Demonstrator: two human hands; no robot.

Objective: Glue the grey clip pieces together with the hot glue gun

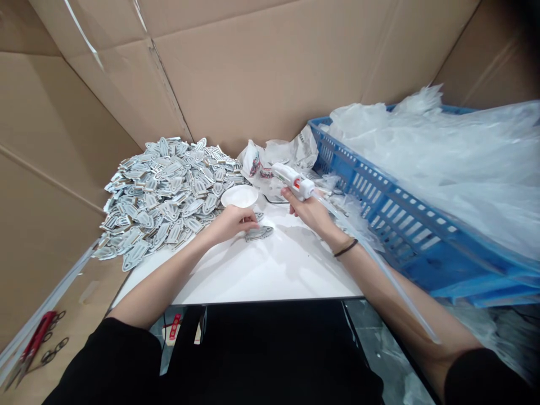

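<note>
My right hand (311, 212) is wrapped round a white hot glue gun (293, 181), held above the table with its nozzle end toward the back left. A long translucent glue stick (379, 263) sticks out of its rear and runs along my right forearm. The fingers of my left hand (233, 223) are pinched together at the left end of a small flat grey-white cut-out piece (260, 233) low over the tabletop. Just behind them a second such piece partly shows. A white shallow bowl (239, 196) stands beyond my left hand.
A large heap of similar cut-out pieces (169, 191) covers the left of the white table (270, 275). Crumpled printed plastic (291, 153) lies at the back. A blue crate (405, 208) with clear plastic bags stands right. Red-handled scissors (36, 340) lie lower left. Cardboard walls (270, 73) surround everything.
</note>
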